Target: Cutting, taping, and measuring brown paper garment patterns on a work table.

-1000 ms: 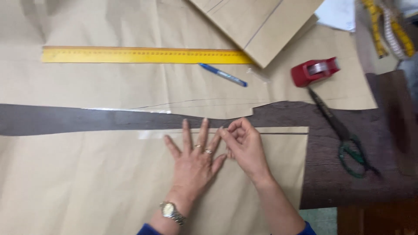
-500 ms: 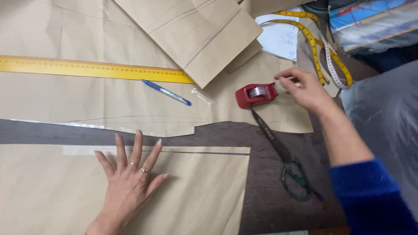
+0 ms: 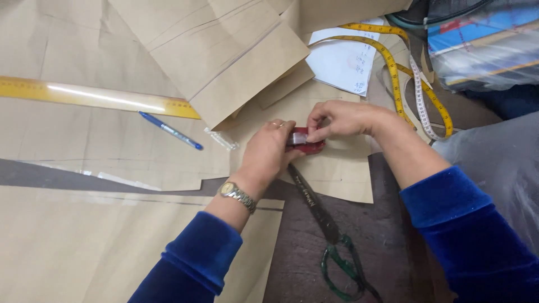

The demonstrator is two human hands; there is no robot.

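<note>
Head view, single frame, looking down on a work table covered with brown pattern paper (image 3: 112, 241).

Both hands meet at a small red tape dispenser (image 3: 307, 143) resting on the brown paper, right of centre. Left hand (image 3: 266, 151), wristwatch on the wrist, is curled around the dispenser's near and left side, grasping it. Right hand (image 3: 342, 119) comes in from the right; thumb and fingertips are pinched together at the dispenser's top edge. Whether tape itself is caught in that pinch cannot be told. Both sleeves are blue velvet.

Around it: green-handled scissors (image 3: 328, 235) lie closed just below the dispenser, blades pointing up toward it, tip hidden under the left hand. A blue pen (image 3: 170, 130) lies to the left, well apart from the hands. A yellow ruler (image 3: 95, 96) lies further left, its right end tucked under a folded brown paper piece (image 3: 224, 50). A yellow measuring tape (image 3: 404, 73) loops beyond the right hand, beside a white sheet (image 3: 342, 62)
</note>
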